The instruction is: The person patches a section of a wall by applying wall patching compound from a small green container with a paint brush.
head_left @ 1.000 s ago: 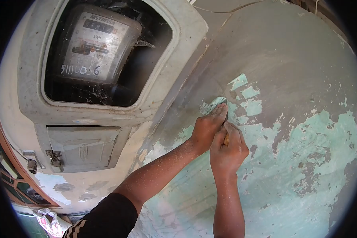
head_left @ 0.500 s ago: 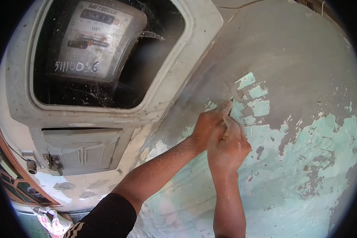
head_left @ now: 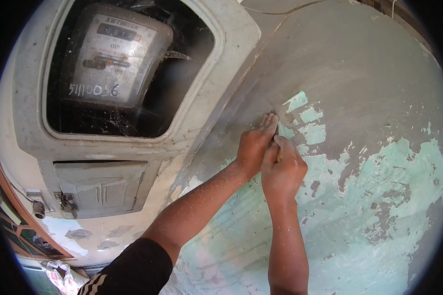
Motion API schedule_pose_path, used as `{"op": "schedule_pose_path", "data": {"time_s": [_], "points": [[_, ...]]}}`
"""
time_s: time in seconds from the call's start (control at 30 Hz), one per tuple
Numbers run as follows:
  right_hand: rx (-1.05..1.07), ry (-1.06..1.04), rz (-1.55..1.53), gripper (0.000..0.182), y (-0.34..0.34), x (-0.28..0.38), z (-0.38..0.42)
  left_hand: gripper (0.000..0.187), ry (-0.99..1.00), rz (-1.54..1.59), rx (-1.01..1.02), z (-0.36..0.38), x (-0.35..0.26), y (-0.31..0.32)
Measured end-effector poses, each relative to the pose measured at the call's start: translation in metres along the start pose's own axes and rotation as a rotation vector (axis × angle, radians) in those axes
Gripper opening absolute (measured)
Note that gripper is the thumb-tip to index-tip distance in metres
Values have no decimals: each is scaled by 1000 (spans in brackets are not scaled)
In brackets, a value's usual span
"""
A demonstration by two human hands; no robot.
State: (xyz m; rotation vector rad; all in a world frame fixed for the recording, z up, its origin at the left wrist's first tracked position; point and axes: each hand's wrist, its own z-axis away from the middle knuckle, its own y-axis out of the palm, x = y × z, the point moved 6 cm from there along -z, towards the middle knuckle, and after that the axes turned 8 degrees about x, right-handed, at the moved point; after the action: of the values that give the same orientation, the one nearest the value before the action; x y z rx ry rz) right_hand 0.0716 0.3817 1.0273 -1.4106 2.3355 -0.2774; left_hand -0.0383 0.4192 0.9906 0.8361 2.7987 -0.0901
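Note:
My right hand (head_left: 284,169) is closed around the handle of a scraper (head_left: 279,158); only a small yellowish-brown bit of the handle shows between the fingers. Beside it and slightly higher, my left hand (head_left: 255,147) has its fingers held together and pressed along the scraper's thin blade, which is mostly hidden. The fingertips and blade tip meet the wall (head_left: 359,93) where grey plaster lies bare. Just right of the fingertips are small leftover patches of pale green paint (head_left: 312,133). Pale dust specks cover both forearms.
A meter box (head_left: 236,44) with a glass window juts out at upper left, close to my left arm. Below are a small metal door (head_left: 101,187) and a padlock (head_left: 68,212). A window frame (head_left: 29,231) and a white bag (head_left: 64,279) are at lower left.
Both hands have moved up along the wall with the scraper, and a little left. My view has shifted slightly, so the wall patches appear farther left.

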Motion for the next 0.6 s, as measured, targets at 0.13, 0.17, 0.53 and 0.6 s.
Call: {"op": "schedule_pose_path", "data": {"time_s": [0.13, 0.17, 0.53, 0.6], "points": [[-37, -54, 43, 15, 0, 14, 2, 58, -30, 49, 44, 7, 4, -8], [-56, -49, 29, 16, 4, 11, 6, 56, -12, 33, 31, 9, 7, -7], [404, -17, -75, 21, 46, 40, -7, 54, -134, -173, 20, 53, 37, -32], [514, -26, -210, 24, 54, 47, 48, 61, -177, -224, 13, 117, 31, -37]]}}
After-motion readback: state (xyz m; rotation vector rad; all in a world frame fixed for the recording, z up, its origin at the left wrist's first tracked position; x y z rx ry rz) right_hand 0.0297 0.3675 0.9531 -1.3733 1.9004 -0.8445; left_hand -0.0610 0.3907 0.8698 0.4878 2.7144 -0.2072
